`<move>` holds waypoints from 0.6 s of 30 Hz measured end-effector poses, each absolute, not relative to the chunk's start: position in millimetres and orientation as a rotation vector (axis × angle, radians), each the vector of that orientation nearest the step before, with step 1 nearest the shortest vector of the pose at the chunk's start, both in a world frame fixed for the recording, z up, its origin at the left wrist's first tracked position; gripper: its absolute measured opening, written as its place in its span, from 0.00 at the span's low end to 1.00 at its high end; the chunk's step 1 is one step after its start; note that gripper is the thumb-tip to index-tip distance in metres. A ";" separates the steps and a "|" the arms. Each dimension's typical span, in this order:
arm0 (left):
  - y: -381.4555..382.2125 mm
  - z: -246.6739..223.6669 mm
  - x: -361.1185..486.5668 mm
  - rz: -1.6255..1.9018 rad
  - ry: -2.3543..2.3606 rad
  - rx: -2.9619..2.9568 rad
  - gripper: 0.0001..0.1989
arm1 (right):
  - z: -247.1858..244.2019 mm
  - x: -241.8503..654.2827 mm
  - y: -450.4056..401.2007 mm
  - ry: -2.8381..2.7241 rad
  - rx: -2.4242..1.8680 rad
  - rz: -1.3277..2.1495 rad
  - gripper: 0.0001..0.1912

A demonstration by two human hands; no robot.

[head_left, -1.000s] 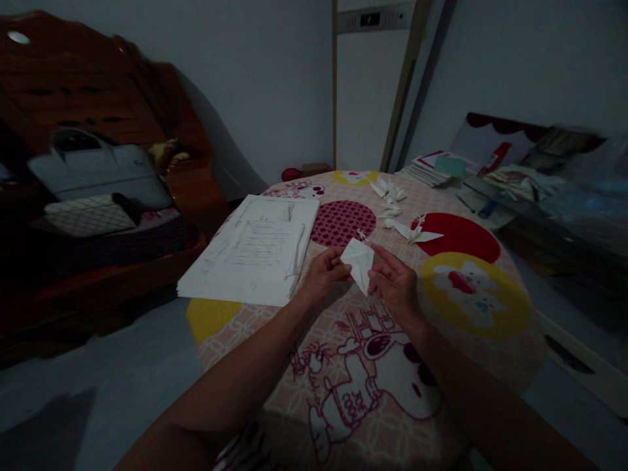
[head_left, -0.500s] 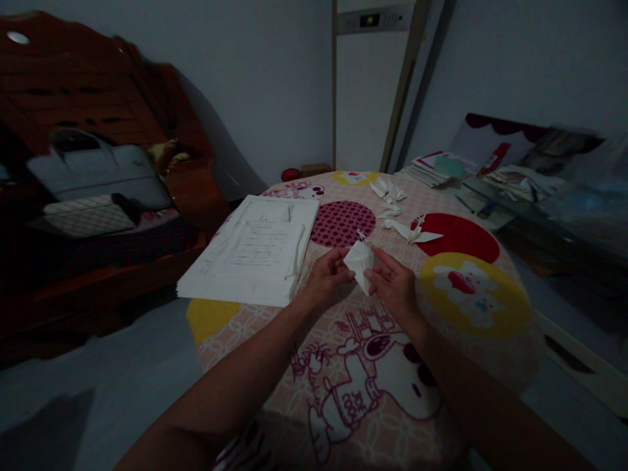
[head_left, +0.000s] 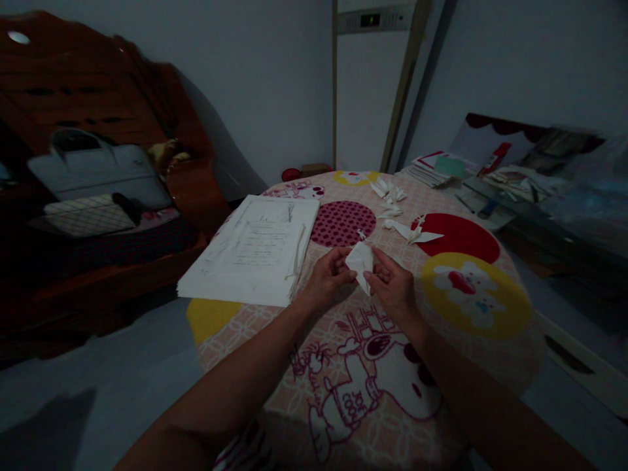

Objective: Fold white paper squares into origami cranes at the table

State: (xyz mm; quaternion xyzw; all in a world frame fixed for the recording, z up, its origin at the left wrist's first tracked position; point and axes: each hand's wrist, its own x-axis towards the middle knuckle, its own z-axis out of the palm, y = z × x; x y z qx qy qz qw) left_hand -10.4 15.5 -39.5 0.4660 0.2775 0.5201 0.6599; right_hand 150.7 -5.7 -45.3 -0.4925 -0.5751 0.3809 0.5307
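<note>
A small piece of folded white paper [head_left: 362, 264] is held above the round table, its narrow end pointing down. My left hand [head_left: 330, 278] pinches its left side between thumb and fingers. On the other side my right hand [head_left: 393, 282] is closed on the right edge, thumb in front and fingers partly behind. Beyond the hands lie a white paper crane [head_left: 412, 233] and more folded white paper pieces [head_left: 387, 191]. A thick stack of written white sheets [head_left: 255, 252] lies to the left of my hands.
A patterned cloth [head_left: 275, 333] covers the table. At the left is a wooden bench [head_left: 189, 196] with a pale handbag [head_left: 105, 171] on it. A glass-topped stand [head_left: 534, 212] with papers is at the right. A tall white cabinet unit [head_left: 367, 98] rises behind.
The folded paper has turned and shifted very slightly between my fingers. Both hands keep nearly the same place and hold.
</note>
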 end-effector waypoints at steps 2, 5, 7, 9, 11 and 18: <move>15.3 -38.9 -10.3 1.172 0.622 1.057 0.23 | -45.0 151.0 -6.2 -1.377 -1.174 0.901 0.33; 15.8 -39.0 -10.3 1.172 0.612 1.056 0.23 | -45.4 151.9 -6.7 -1.393 -1.155 0.895 0.32; 16.4 -39.5 -10.7 1.174 0.609 1.057 0.22 | -46.0 152.1 -7.1 -1.401 -1.145 0.901 0.31; 16.8 -40.0 -11.1 1.172 0.622 1.066 0.22 | -46.7 151.8 -7.2 -1.402 -1.137 0.912 0.31; 17.0 -40.4 -11.6 1.173 0.643 1.078 0.22 | -47.1 150.9 -7.2 -1.393 -1.123 0.934 0.31; 17.1 -39.5 -12.1 1.192 0.676 1.081 0.21 | -44.3 149.9 -7.2 -1.370 -1.121 0.976 0.32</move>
